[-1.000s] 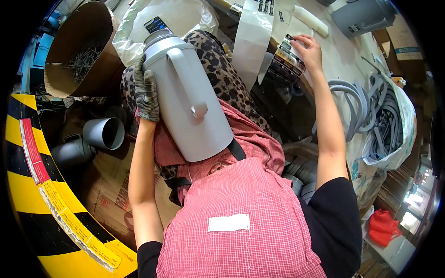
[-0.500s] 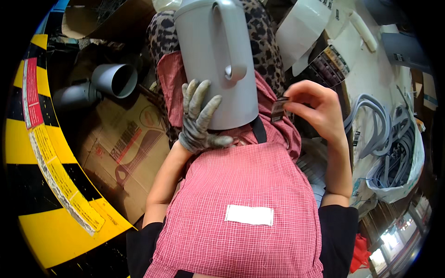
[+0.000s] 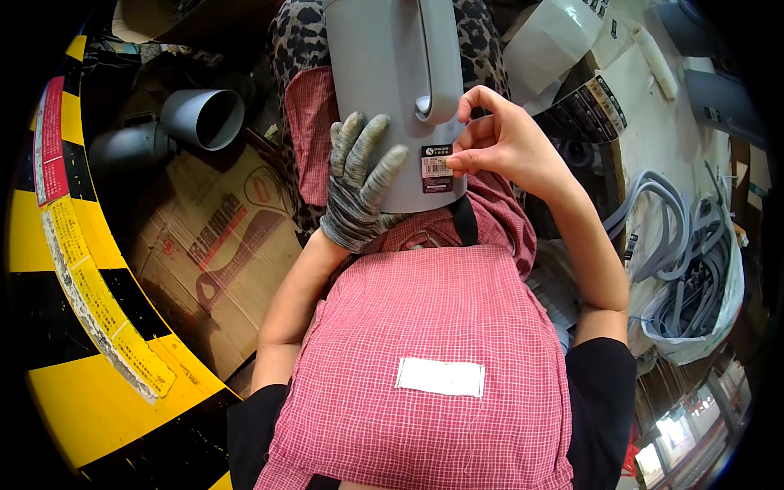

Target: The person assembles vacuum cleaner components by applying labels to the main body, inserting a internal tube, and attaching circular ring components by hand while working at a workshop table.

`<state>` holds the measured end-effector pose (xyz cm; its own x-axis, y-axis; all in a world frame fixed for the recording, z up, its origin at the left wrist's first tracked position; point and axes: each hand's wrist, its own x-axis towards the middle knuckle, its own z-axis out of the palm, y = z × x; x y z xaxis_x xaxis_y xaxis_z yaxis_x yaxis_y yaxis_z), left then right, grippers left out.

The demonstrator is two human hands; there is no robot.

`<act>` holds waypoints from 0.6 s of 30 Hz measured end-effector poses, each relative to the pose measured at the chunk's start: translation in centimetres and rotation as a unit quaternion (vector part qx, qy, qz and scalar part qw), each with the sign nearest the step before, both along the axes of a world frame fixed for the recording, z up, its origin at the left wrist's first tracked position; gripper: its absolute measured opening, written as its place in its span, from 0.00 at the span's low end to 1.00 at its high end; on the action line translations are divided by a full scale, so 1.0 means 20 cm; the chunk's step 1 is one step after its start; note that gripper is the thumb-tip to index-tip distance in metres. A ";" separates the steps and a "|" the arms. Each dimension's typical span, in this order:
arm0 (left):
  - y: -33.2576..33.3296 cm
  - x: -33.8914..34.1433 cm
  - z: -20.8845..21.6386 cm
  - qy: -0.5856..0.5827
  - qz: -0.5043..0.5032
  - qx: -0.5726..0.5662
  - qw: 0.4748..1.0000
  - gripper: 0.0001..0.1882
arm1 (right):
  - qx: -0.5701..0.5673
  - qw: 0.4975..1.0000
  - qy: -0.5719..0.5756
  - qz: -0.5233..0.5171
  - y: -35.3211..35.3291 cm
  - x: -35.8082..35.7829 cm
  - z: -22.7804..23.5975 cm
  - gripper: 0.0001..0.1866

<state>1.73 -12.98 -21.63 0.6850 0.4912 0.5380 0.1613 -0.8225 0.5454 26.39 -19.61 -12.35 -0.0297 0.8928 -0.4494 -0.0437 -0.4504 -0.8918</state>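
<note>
A large grey plastic jug lies across my lap, its handle facing up and its base toward me. My left hand, in a grey work glove with worn fingers, lies against the left side of the jug near the base, fingers stretched and spread. My bare right hand pinches the right edge of a small dark label sticker between thumb and forefinger. The sticker lies against the jug's wall below the handle; whether it is stuck down all over, I cannot tell.
Two grey jugs lie at the left beside a flattened cardboard box. A black-and-yellow striped edge curves along the left. On the right are a sheet of labels, grey handles and a white bag of grey strips.
My right hand has brought the label sticker leftward from beside the jug onto its wall. The jug and my left hand sit slightly higher in view.
</note>
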 end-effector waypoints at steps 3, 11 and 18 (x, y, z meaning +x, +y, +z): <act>0.00 0.00 0.01 -0.003 -0.027 0.013 1.000 0.34 | -0.001 1.000 -0.025 -0.009 0.00 -0.03 -0.01 0.20; 0.00 0.03 0.00 0.071 0.023 0.095 0.993 0.28 | 0.045 0.913 -0.403 0.038 -0.02 -0.02 0.01 0.22; -0.02 0.08 0.13 0.156 -0.167 0.207 0.951 0.19 | 0.072 0.928 -0.363 -0.048 -0.17 0.34 0.01 0.12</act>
